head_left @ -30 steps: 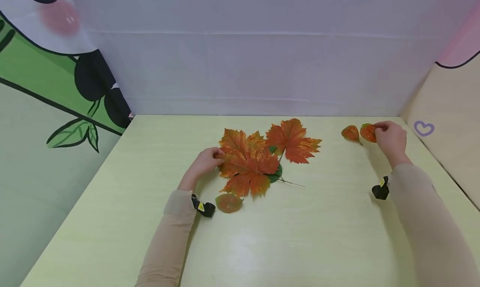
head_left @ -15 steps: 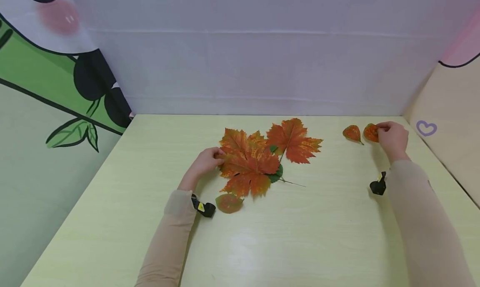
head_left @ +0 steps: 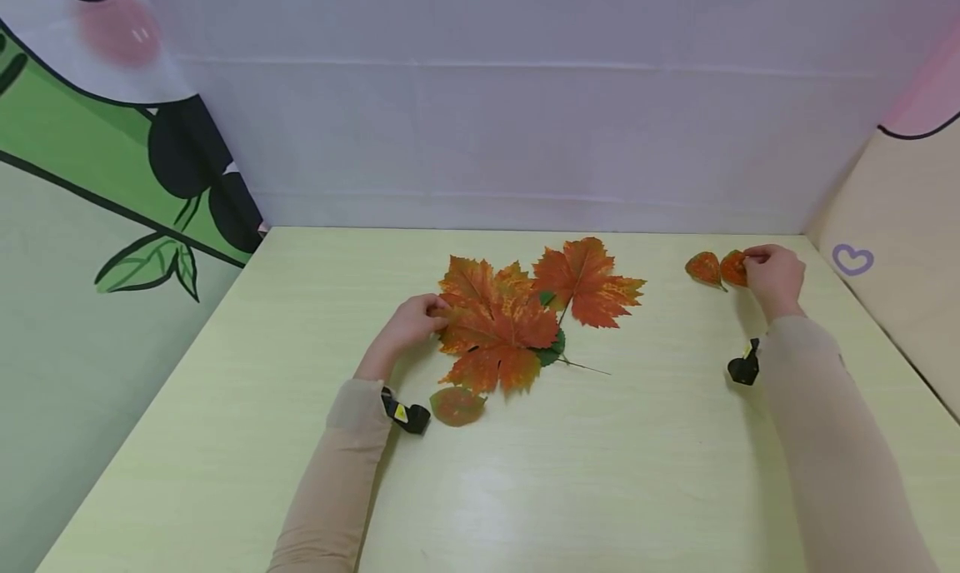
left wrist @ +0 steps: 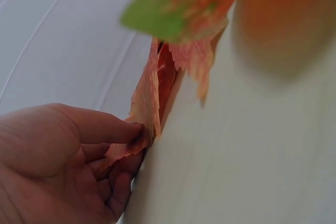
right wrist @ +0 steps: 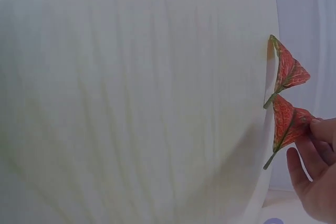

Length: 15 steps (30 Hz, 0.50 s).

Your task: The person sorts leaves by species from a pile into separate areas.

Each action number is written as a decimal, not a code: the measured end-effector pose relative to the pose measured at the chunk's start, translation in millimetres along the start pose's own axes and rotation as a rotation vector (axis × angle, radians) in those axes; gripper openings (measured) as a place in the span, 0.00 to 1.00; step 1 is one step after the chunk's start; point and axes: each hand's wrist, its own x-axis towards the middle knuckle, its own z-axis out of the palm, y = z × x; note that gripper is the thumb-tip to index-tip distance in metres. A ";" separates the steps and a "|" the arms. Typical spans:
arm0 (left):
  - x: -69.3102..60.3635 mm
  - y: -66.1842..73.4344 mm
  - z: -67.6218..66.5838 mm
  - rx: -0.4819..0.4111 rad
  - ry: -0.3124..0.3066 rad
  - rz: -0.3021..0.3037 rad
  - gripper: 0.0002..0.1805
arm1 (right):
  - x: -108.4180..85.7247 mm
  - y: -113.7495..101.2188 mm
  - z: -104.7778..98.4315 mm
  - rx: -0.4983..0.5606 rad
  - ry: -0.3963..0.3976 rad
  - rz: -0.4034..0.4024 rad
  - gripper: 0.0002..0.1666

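At the left edge of a cluster of orange maple leaves (head_left: 498,331), my left hand (head_left: 408,323) pinches a leaf edge between thumb and fingers. The left wrist view shows that pinched leaf (left wrist: 144,100) in my left hand (left wrist: 68,156). On the far right of the table, my right hand (head_left: 777,276) pinches a small orange leaf (head_left: 733,268) by its right side. A second small leaf (head_left: 704,268) lies just left of it. In the right wrist view, the held leaf (right wrist: 286,124) meets the other leaf (right wrist: 290,71) near its stem, my right hand (right wrist: 317,174) gripping it.
Another maple leaf (head_left: 588,281) lies behind and right of the cluster, a green leaf (head_left: 553,348) and thin stem beside it. An oval leaf (head_left: 457,406) lies in front, near my left wrist's black camera (head_left: 408,415). A pale wall (head_left: 525,140) stands behind the table (head_left: 600,473).
My right hand moved slightly right with the small leaf, then back left, bringing it close beside the other small leaf. My left hand stays in place.
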 end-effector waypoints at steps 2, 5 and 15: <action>-0.5 0.0 0.6 0.000 -0.002 -0.001 0.11 | -0.7 0.4 0.7 -0.007 0.004 -0.005 0.20; -1.5 0.0 1.4 0.003 -0.003 0.001 0.11 | -1.9 1.2 1.3 -0.013 0.006 -0.008 0.20; -5.8 2.6 -0.7 0.013 0.001 0.011 0.11 | -8.3 4.1 -7.0 -0.011 -0.015 -0.009 0.22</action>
